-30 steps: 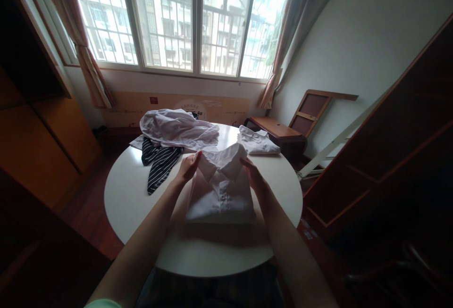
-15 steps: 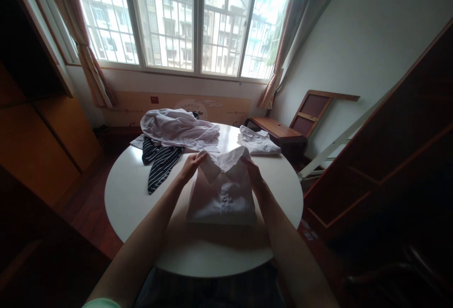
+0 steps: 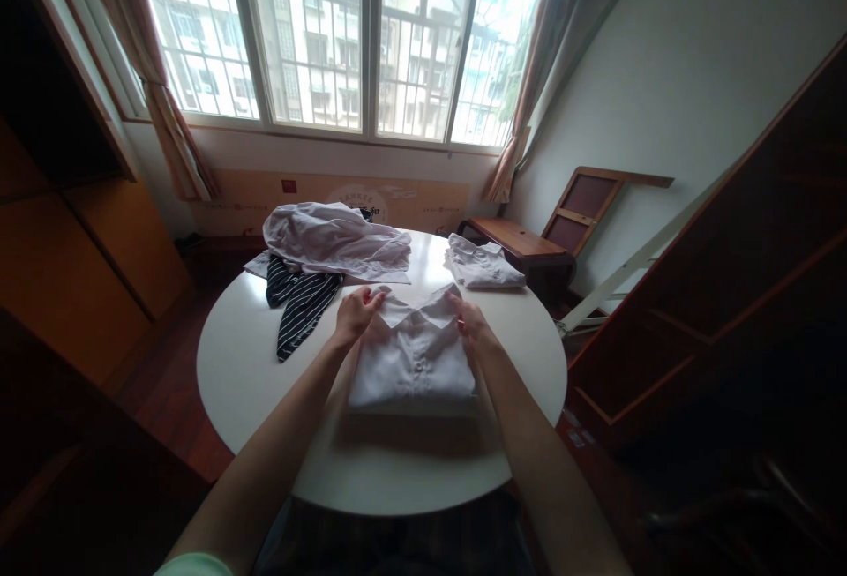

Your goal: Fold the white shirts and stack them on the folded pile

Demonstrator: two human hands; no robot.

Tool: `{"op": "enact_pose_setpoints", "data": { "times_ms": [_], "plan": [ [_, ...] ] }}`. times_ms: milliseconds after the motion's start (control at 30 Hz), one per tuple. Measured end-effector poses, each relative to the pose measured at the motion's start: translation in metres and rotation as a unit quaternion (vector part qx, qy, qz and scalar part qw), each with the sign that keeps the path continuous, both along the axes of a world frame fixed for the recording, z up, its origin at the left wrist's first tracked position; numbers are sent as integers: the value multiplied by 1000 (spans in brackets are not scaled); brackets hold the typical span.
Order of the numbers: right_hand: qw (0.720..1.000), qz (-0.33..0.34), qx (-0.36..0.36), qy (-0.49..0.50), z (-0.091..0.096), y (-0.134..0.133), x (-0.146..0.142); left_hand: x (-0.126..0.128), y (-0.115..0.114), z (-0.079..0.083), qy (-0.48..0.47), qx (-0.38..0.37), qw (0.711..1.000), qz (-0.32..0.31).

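A folded white button-up shirt (image 3: 414,364) lies on the round white table (image 3: 265,382) right in front of me. My left hand (image 3: 356,316) pinches the left side of its collar, fingers closed on the cloth. My right hand (image 3: 471,326) grips the right side of the collar the same way. The collar lies pressed down flat against the shirt's front.
A crumpled white garment (image 3: 334,241) and a dark striped garment (image 3: 297,302) lie at the table's back left. Another folded white shirt (image 3: 482,265) sits at the back right. A wooden bench (image 3: 522,245) and leaning board stand beyond; dark wooden furniture flanks both sides.
The collar stood raised between my hands a second ago; now both hands have come down and it lies flat on the folded shirt.
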State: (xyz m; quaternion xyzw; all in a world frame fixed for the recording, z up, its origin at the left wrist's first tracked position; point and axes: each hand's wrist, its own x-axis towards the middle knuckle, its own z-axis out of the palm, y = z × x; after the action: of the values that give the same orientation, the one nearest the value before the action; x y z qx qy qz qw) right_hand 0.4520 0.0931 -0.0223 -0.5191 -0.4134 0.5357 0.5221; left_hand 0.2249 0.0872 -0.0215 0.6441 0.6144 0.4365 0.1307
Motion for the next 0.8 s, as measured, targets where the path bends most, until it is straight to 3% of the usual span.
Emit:
{"op": "enact_pose_setpoints", "data": {
  "times_ms": [100,200,300,400,467,600,800],
  "plan": [
    [999,-15,-28,16,-9,2,2,0,2,-7,-60,-13,998,2],
    [1000,-22,15,12,-16,5,2,-1,6,-11,-169,-35,984,-37],
    [996,-48,69,3,-19,10,2,1,8,-12,-297,-23,949,-103],
    [990,-61,106,68,-18,15,0,6,5,-8,-396,17,908,-133],
    [985,-63,115,116,-18,17,-2,8,1,-4,-430,-3,890,-152],
    [990,-63,89,88,-26,20,-3,8,-3,0,-394,-133,887,-202],
    [992,-99,83,-1,-32,24,-1,-3,2,-3,-302,-210,918,-148]
  ]
}}
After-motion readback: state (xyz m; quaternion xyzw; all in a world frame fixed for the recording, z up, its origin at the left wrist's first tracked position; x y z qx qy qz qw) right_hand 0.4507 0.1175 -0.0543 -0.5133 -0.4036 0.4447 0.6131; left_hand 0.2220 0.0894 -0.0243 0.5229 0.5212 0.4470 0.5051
